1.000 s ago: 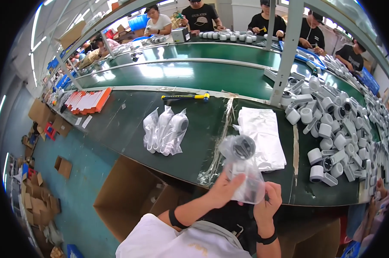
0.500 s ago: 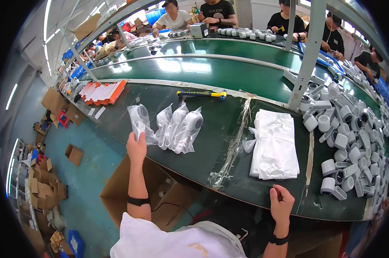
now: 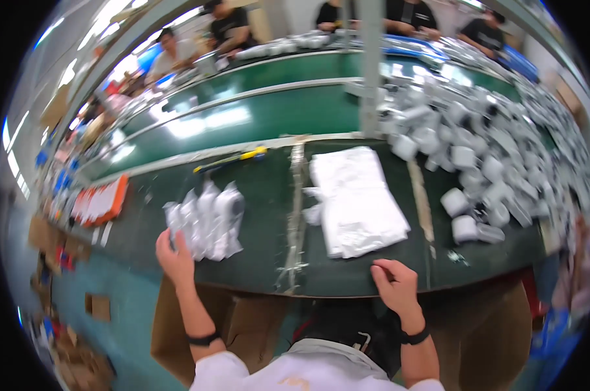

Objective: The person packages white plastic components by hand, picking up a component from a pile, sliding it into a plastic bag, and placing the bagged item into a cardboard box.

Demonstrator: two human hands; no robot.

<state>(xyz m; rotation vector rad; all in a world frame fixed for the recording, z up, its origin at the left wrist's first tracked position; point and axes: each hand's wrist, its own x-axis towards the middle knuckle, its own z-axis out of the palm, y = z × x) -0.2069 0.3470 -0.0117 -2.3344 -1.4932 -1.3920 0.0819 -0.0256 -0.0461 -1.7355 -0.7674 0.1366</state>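
My left hand [image 3: 176, 255] is at the left of a row of white plastic devices in clear bags [image 3: 207, 221]. Its thumb and forefinger are apart, and the fingertips reach the lower end of the leftmost bag [image 3: 173, 215]; nothing shows gripped between them. At the table's near edge hovers my right hand [image 3: 397, 287], fingers loosely curled, thumb apart from them, holding nothing visible. Just beyond it lies a stack of flat white bags [image 3: 357, 202], a crumpled clear piece at its left side. The picture is somewhat blurred.
A big heap of white-and-grey devices [image 3: 484, 163] covers the right. A yellow-and-black hammer [image 3: 233, 158] and an orange box [image 3: 101, 201] lie farther back. A metal post [image 3: 371, 72] rises beside the conveyor [image 3: 275, 111]. Below the table stand cardboard boxes [image 3: 168, 326]. Several people work opposite.
The view has turned to the right. The bagged device in my left hand now lies beside the others, its lower end at my parted fingers. My right hand stays loosely curled near the table edge.
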